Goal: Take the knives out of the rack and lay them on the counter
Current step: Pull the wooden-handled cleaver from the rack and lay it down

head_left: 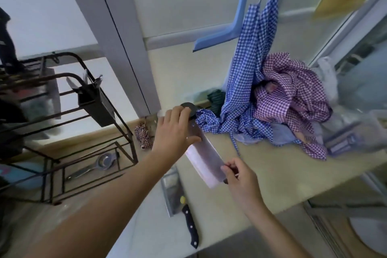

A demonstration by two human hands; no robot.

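A wide cleaver (204, 157) is held between both hands over the pale counter (272, 169). My left hand (174, 132) is closed around its dark handle end (189, 109). My right hand (240, 176) pinches the far corner of the blade. I cannot tell whether the blade touches the counter. A second cleaver (172, 191) with a black riveted handle (191, 226) lies flat on the counter near the front edge. The black wire rack (88, 132) stands at the left. Its dark holder box (95, 103) still shows a blade tip, and another blade (53, 92) hangs behind it.
Blue checked cloth (249, 81) and purple checked cloth (293, 98) are heaped at the back right of the counter. A metal strainer (102, 160) lies under the rack. A small checked rag (143, 136) sits by the grey post (125, 48). Plastic containers (345, 142) stand at the far right.
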